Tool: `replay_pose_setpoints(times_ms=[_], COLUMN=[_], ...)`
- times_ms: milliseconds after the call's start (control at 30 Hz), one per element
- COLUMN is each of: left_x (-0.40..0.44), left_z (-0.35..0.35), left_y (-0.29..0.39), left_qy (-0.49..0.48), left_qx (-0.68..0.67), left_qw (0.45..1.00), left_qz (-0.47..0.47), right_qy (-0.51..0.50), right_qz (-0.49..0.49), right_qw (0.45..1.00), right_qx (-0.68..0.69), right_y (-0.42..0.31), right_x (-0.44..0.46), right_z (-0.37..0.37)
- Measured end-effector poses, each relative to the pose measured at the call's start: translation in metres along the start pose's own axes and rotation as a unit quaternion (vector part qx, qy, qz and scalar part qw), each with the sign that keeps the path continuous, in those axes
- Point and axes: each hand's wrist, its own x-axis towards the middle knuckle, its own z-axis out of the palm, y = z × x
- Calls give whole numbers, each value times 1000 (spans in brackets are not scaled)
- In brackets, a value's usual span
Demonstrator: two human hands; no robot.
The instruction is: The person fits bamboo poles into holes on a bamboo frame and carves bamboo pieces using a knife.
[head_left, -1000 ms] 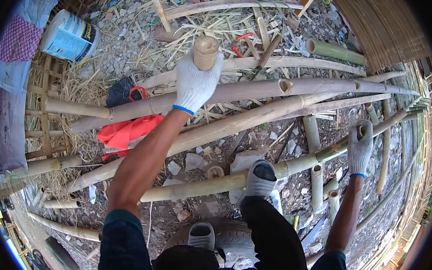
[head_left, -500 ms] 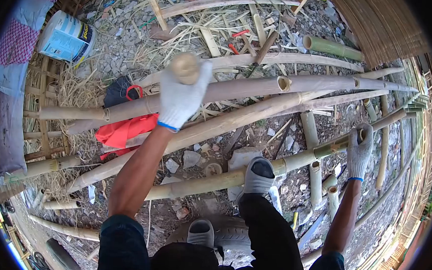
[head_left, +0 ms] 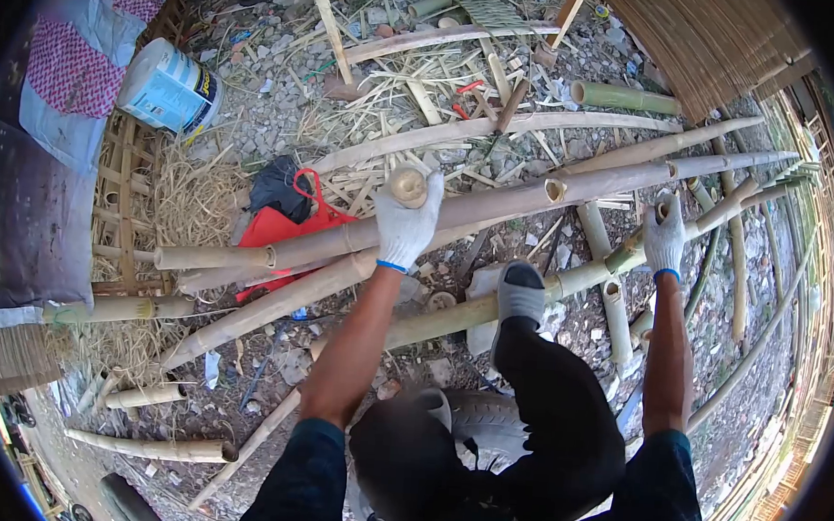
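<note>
My left hand, in a white knitted glove with a blue cuff, is closed around a short round piece of pale wood or bamboo, seen end-on. It is above a long bamboo pole. My right hand, gloved alike, is closed on something with a round tan end; its lower part is hidden. That hand is over the far part of a greenish bamboo pole, near a dark mark across it. My sandalled foot rests on this same pole.
A tyre lies by my legs. Red cloth or bag and a black bag lie under the poles at left. Behind are a blue-white bucket, bamboo strips and rubble. More bamboo lies around.
My left hand has come down and right with the round piece, nearer my right hand in view. The camera view has shifted, and my right hand still grips near the greenish pole.
</note>
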Motion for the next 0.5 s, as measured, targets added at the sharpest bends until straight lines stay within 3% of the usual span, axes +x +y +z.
replay_pose_setpoints(times_ms=[100, 167, 267, 300, 367, 433, 467, 500], left_x=[-17, -14, -8, -16, -7, -19, -17, -19], left_z=[-3, 1, -1, 5, 17, 9, 6, 7], left_y=[-8, -9, 34, -3, -27, -28, -26, -32], left_qy=[-26, -29, -78, -30, 0, -16, -34, -13], left_qx=[54, 35, 136, 142, 73, 30, 17, 21], left_qw=[998, 999, 987, 987, 992, 999, 998, 1000], left_qz=[-2, 8, -36, 76, 101, -22, -49, -18], right_qy=[45, 36, 32, 41, 81, 76, 58, 49], right_qz=[-39, 0, 58, 73, 53, 31, 31, 69], right_qw=[998, 999, 996, 995, 994, 997, 996, 993], right_qx=[17, 41, 52, 46, 43, 13, 58, 77], right_y=[5, 7, 21, 24, 33, 45, 48, 45], right_x=[-12, -25, -56, -68, -63, -88, -93, -100], right_z=[-6, -19, -36, -45, -53, -62, -67, -69])
